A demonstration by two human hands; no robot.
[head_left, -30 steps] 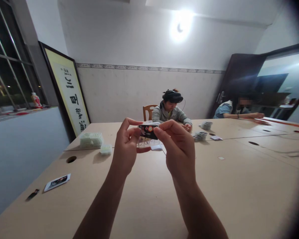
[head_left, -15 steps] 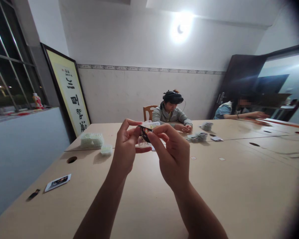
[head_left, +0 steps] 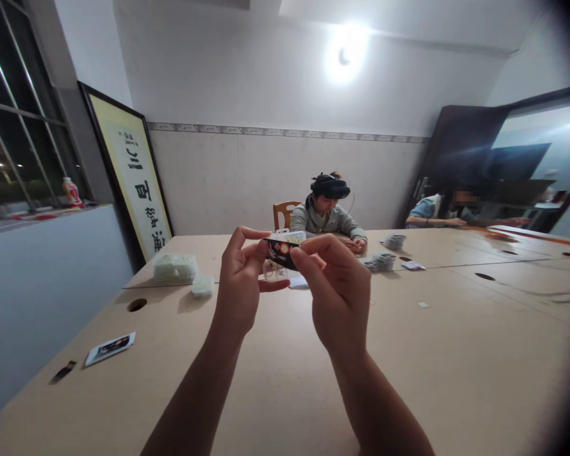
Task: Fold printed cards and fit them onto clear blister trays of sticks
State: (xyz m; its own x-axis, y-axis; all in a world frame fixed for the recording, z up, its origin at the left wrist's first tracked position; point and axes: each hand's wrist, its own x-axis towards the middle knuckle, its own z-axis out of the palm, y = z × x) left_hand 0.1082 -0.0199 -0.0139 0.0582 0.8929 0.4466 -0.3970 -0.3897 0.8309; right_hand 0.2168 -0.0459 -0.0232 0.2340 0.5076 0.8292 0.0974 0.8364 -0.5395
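"Checking the head view. Where's the card (head_left: 281, 252)?"

"Up above the table (head_left: 275, 380), in front of a clear case (head_left: 292, 236). Left hand (head_left: 240, 269) pinches its left end by thumb and finger, other fingers round the case. Right hand (head_left: 342, 285) pinches the right end, thumb in front."

"Risks?"

"My read: uneven pull could crease the card, or it could spring from the thumb. A slack left grip, busy with 2 things, might drop the case. Can't tell if it's latched."

"Anything in the way?"

"Card hides the case's middle; fingers cover both card ends. Paper (head_left: 299, 283) sits partly behind the right hand."

"Around?"

"Left side: box stack (head_left: 175, 269), 1 small box (head_left: 202, 286) beside it, a hole (head_left: 137, 305), print (head_left: 109, 348), dark strip (head_left: 64, 372). Across: a person (head_left: 327, 218), 2 piles near. All well apart from the grip."
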